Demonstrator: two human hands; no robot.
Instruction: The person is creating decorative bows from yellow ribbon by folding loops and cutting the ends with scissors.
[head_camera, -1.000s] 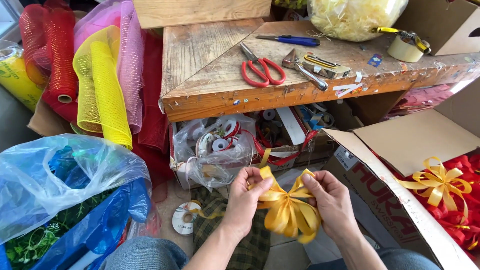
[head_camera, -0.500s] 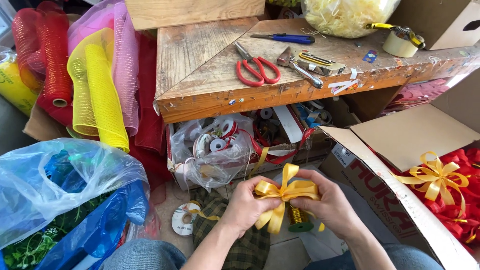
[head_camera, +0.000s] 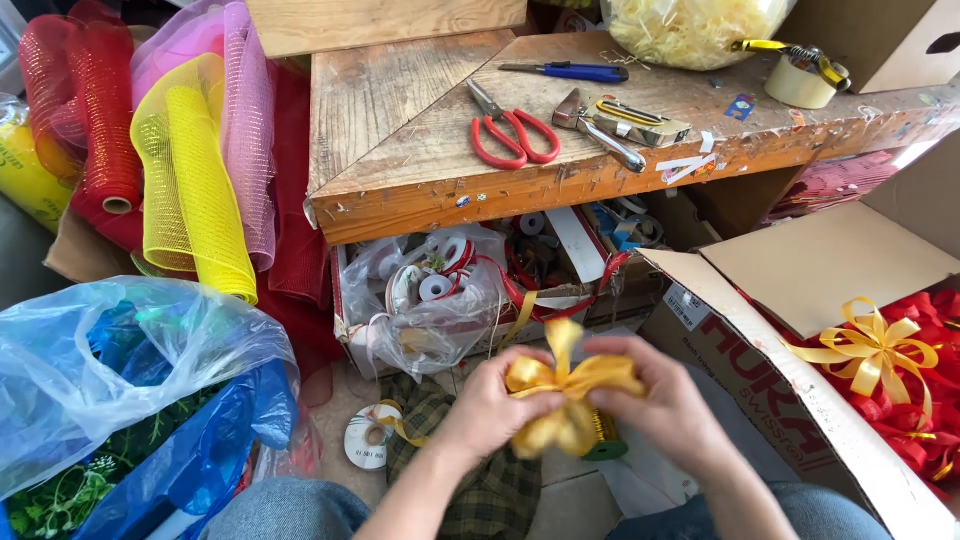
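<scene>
- A person's left hand (head_camera: 490, 405) and right hand (head_camera: 655, 405) meet low in the middle of the view, above the lap, both fingers closed on a yellow ribbon bow (head_camera: 565, 395)
- The bow sits between the two hands, pinched at its knot; it is blurred, so the exact finger placing cannot be told
- Its long axis runs side to side, from one hand to the other; one loop stands up and away from the person, and a fuller loop hangs down toward the lap
- A judgement on doing this step well: keep the pinch firm at the centre knot, spread the loops evenly to each side, and pull gently so the ribbon does not crease or slip out
- Just under the bow, a small green spool of gold wire (head_camera: 602, 438) shows beside the right hand
- Left of the bow, a flat ribbon reel (head_camera: 366, 437) lies on the floor, and farther left a blue plastic bag (head_camera: 130, 390) bulges
- Right of the bow, an open cardboard box (head_camera: 800, 330) holds red bows with a finished yellow bow (head_camera: 872, 352) on top
- Beyond the bow, a tray of ribbon spools (head_camera: 450, 295) sits under a worn wooden bench (head_camera: 400, 130)
- On the bench, farther still from the bow, lie red scissors (head_camera: 510, 135), a staple gun (head_camera: 620, 125), a blue knife (head_camera: 575, 71) and a tape roll (head_camera: 800, 85)
- Far left of the bow, rolls of mesh (head_camera: 190, 170) in yellow, red and pink lean together
</scene>
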